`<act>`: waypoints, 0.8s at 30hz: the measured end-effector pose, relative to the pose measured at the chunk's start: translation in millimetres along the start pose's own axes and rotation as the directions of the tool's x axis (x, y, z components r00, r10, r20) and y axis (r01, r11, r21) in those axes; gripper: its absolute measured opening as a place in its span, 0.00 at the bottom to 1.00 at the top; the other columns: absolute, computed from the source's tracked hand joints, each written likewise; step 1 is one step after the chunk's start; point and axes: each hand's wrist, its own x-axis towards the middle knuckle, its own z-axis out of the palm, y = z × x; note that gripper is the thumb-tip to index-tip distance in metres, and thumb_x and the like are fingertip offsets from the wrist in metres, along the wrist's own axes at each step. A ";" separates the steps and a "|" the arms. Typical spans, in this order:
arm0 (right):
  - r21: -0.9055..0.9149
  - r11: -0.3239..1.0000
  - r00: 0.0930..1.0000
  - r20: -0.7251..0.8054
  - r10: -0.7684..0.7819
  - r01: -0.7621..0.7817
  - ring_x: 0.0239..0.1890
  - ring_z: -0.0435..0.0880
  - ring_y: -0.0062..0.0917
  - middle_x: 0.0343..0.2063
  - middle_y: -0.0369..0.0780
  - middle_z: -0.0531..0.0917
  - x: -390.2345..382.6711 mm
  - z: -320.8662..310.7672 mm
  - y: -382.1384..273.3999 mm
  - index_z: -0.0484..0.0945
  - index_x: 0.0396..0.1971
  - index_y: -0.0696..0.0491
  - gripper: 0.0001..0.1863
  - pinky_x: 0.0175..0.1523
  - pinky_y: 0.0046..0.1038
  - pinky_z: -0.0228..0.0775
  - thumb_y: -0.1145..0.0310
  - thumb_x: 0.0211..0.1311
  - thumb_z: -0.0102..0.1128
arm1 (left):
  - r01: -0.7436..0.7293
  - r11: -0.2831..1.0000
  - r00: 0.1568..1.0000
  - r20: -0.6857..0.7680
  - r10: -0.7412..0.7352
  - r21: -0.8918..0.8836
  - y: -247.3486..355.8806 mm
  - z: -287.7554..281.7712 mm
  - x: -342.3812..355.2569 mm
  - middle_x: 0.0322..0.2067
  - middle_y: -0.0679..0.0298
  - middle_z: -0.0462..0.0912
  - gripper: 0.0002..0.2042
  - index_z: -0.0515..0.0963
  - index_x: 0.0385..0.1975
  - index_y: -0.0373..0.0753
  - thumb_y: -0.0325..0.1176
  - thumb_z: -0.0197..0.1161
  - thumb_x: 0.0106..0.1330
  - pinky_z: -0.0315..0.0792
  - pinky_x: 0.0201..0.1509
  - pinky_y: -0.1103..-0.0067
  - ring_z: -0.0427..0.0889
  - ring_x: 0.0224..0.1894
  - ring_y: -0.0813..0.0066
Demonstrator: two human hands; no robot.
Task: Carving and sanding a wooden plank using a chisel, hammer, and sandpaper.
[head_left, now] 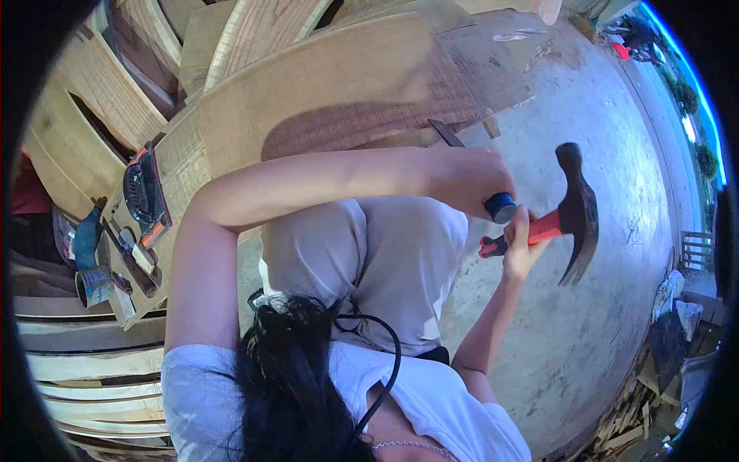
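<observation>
My left arm reaches across to the right, and my left hand (486, 175) is closed around a tool that looks like a chisel. Its flat dark blade (445, 132) sticks out on the far side, near the edge of a wide wooden board (339, 85). The blue butt of its handle (500, 208) shows on the near side. Gripped in my right hand (525, 245) is a claw hammer (579, 215) with a dark metal head and a red and black handle. The hammer head is raised to the right, apart from the blue handle end. Most left fingers are hidden.
At the left, a black and orange power sander (145, 192) rests on wood beside a blue tool (88, 237), a can (94, 286) and small hand tools. Curved planks (100, 77) lean behind. Concrete floor (608, 339) lies right; wood scraps (639, 416) pile at its edge.
</observation>
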 end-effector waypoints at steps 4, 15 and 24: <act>0.158 0.987 0.999 -0.020 -0.039 0.041 0.10 0.56 0.10 0.10 0.28 0.61 -10.4 -17.6 -13.0 0.66 0.18 0.54 0.11 0.15 0.15 0.44 0.70 0.55 0.55 | -0.101 0.990 0.993 -0.054 0.107 0.100 -11.1 8.0 15.9 0.19 0.54 0.76 0.04 0.74 0.18 0.39 0.31 0.59 0.44 0.70 0.30 0.68 0.77 0.26 0.56; 0.237 0.962 0.990 0.016 -0.141 0.133 0.11 0.55 0.10 0.10 0.29 0.62 -18.1 -32.8 -18.8 0.62 0.13 0.52 0.16 0.17 0.17 0.44 0.68 0.60 0.50 | -0.125 0.958 0.950 -0.248 0.191 0.258 -73.8 16.2 34.7 0.18 0.63 0.74 0.04 0.72 0.18 0.41 0.27 0.59 0.42 0.67 0.37 0.72 0.76 0.26 0.63; -0.091 0.991 0.995 -0.024 0.100 -0.102 0.11 0.57 0.10 0.11 0.28 0.63 -18.6 9.2 17.8 0.67 0.19 0.54 0.10 0.16 0.16 0.47 0.68 0.56 0.55 | -0.121 0.923 0.953 -0.216 0.210 0.365 -80.4 12.0 25.6 0.17 0.59 0.75 0.05 0.70 0.16 0.41 0.32 0.58 0.43 0.68 0.37 0.67 0.77 0.27 0.59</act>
